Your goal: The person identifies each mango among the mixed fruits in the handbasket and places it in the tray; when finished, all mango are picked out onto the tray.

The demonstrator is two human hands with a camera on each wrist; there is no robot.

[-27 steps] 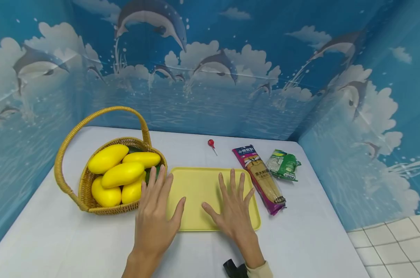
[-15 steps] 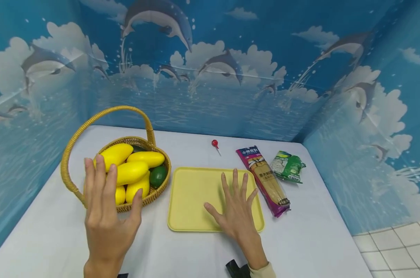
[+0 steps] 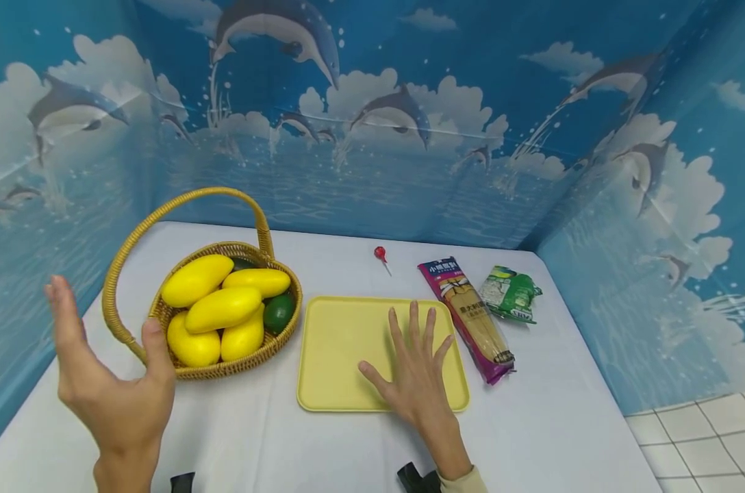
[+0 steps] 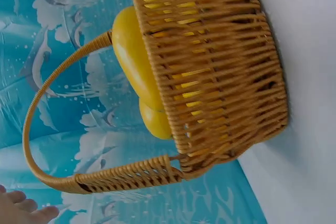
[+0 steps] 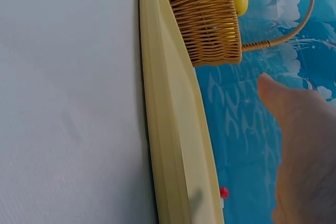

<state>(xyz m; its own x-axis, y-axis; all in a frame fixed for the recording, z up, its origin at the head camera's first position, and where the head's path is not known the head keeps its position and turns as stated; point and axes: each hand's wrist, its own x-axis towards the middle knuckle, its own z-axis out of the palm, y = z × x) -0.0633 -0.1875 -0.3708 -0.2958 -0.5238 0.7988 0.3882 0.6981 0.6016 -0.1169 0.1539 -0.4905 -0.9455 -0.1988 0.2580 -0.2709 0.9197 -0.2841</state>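
My left hand (image 3: 116,397) is raised at the near left of the wicker basket (image 3: 224,372), apart from it, thumb and fingers spread and holding nothing. In the basket lie several yellow mangoes (image 3: 223,309) and dark green avocado-like fruit (image 3: 279,313). The left wrist view has the basket's woven side (image 4: 220,66) close up, with the fingertips (image 4: 44,214) at the lower left corner. Over the pale yellow tray (image 3: 338,356) my right hand (image 3: 420,390) is spread, palm down and holding nothing. The right wrist view shows its thumb (image 5: 275,95) above the tray's edge (image 5: 163,108).
The basket's tall handle (image 3: 114,274) arches up on the left. A spaghetti packet (image 3: 471,315) lies right of the tray, beside a green snack bag (image 3: 509,296). Behind the tray is a red lollipop (image 3: 381,253). A dolphin-print curtain (image 3: 372,171) walls in the white table.
My left hand has moved left from the tray's left side, passing in front of the basket to its near left, uncovering the fruit. My right hand has stayed over the tray.
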